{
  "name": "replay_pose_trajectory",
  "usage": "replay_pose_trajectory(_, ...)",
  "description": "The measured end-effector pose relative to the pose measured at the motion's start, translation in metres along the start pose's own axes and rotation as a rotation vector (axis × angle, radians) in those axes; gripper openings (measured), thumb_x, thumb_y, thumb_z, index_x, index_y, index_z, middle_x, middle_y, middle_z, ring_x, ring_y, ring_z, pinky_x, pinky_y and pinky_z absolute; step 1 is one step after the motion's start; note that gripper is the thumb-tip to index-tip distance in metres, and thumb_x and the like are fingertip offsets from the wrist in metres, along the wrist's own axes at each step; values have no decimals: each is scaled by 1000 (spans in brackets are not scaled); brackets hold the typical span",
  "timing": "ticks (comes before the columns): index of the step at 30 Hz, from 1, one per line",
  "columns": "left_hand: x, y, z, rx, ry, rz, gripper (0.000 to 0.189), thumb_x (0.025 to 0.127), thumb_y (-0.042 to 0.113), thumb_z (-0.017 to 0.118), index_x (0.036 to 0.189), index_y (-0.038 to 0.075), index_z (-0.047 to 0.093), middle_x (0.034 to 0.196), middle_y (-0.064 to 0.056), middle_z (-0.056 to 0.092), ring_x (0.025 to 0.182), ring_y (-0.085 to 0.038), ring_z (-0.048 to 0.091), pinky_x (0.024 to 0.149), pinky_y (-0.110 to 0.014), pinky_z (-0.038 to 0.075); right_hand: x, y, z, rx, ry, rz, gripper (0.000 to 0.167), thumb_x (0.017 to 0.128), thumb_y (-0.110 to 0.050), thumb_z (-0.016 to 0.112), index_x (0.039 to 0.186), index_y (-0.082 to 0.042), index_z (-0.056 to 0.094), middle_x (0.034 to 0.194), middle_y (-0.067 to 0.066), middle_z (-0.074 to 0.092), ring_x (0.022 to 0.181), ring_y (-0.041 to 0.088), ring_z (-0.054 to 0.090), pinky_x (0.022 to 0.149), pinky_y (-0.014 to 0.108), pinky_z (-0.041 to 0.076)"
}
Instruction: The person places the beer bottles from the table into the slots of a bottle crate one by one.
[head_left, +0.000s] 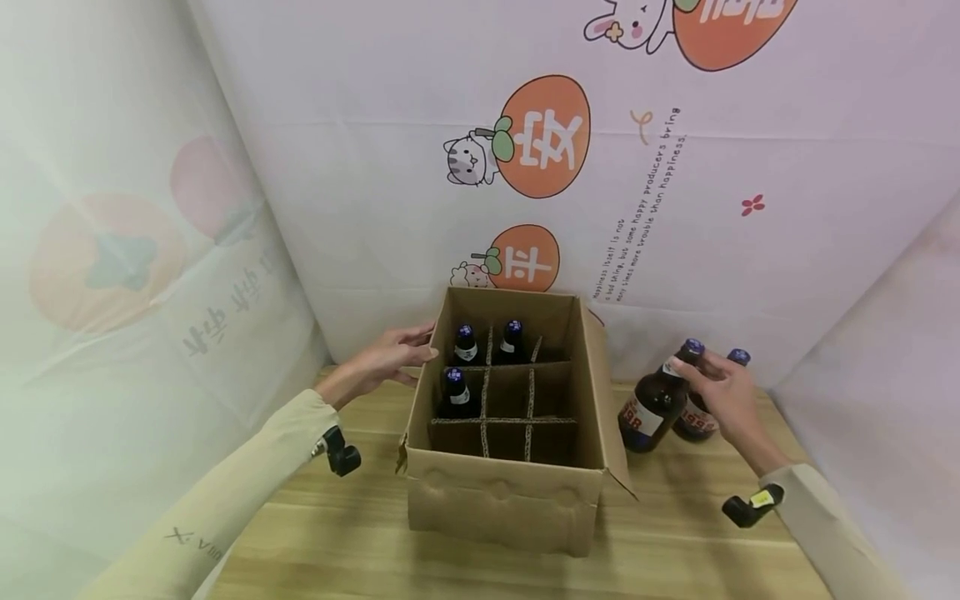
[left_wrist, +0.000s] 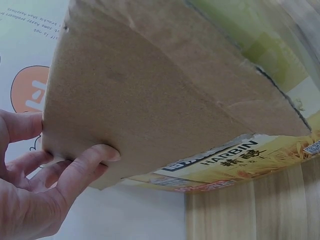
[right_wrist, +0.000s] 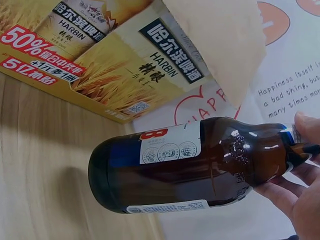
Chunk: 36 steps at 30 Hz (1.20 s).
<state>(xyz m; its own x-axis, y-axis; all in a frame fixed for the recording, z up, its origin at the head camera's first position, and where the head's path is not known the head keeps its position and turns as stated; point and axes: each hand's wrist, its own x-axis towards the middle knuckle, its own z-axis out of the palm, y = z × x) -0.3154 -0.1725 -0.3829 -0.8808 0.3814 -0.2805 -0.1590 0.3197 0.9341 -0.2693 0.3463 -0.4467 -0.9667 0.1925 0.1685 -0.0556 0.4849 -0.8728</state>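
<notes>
My right hand [head_left: 723, 392] grips a brown beer bottle [head_left: 654, 410] by its neck, to the right of the cardboard box [head_left: 504, 500]. This bottle leans, and its blue base shows close over the table in the right wrist view. Another beer bottle [head_left: 697, 421] stands behind that hand, partly hidden. At the box's left wall, my left hand [head_left: 382, 362] holds the edge, with fingers [left_wrist: 95, 154] against the brown cardboard. Inside the box, dividers form compartments; three capped bottles stand there, at back left [head_left: 466, 346], back middle [head_left: 512, 343] and middle left [head_left: 455, 393].
The box's right flap [head_left: 609, 400] folds outward near the held bottle. A printed white cloth wall [head_left: 375, 208] rises right behind the box, with further cloth at both sides. Wood-grain table [head_left: 337, 517] lies under everything.
</notes>
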Motion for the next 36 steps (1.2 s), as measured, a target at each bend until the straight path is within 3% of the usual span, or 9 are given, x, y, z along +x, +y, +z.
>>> replay_pose_trajectory(12,-2,-1,-2,-4,1,-6,75,104,16,62,168,15,23,166,-24,34,146,-49,42,101,-49,60,3,-21,-7,6,-31,55,68,98,-43,73,147,1,56,100,-35,66,88,-7,68,81,9,53)
replay_pose_trajectory(19,-2,0,-2,-1,-6,-2,75,104,17,61,168,15,22,166,-25,35,147,-50,40,104,-52,58,6,-36,-16,49,3,53,56,97,-40,76,141,-8,64,96,-38,68,86,-6,69,78,8,53)
replay_pose_trajectory(22,-1,1,-1,-4,-10,-3,75,105,17,60,168,15,22,166,-24,34,148,-50,39,104,-52,57,8,-43,-19,32,13,59,60,95,-44,77,142,-8,64,93,-40,67,86,-8,68,77,9,52)
replay_pose_trajectory(23,-2,1,-1,-2,-12,-2,75,105,17,60,168,14,21,166,-24,33,148,-50,39,104,-52,57,8,-46,-19,21,13,66,62,95,-45,76,143,-8,63,92,-40,67,85,-8,68,79,11,53)
replay_pose_trajectory(26,-3,0,-2,0,-8,-7,75,105,16,59,168,13,20,166,-26,32,147,-51,39,103,-52,58,11,-54,-18,31,-10,93,70,95,-47,76,147,-4,58,98,-37,69,86,-9,69,102,32,57)
replay_pose_trajectory(29,-5,0,-5,4,-8,-8,75,104,16,59,168,12,19,165,-27,34,147,-52,39,103,-52,58,15,-61,-18,70,-15,87,67,96,-41,77,146,-1,57,99,-35,70,85,-9,70,103,32,58)
replay_pose_trajectory(33,-5,2,-4,7,-18,-3,76,104,18,61,168,14,20,164,-26,36,147,-51,40,104,-52,58,21,-73,-28,171,-8,110,46,94,-31,81,134,-15,66,89,-34,72,81,-8,72,90,19,60)
replay_pose_trajectory(34,-4,2,-3,5,-22,-1,76,104,18,61,168,14,20,164,-26,36,147,-51,40,103,-51,58,22,-76,-32,183,-13,129,47,93,-31,82,134,-17,65,87,-34,72,80,-7,72,93,22,59)
replay_pose_trajectory(36,-3,3,-2,3,-24,0,76,104,18,61,168,15,21,165,-25,36,147,-51,40,103,-51,58,24,-83,-37,223,-20,179,50,92,-32,83,136,-20,63,85,-33,72,78,-5,73,110,37,51)
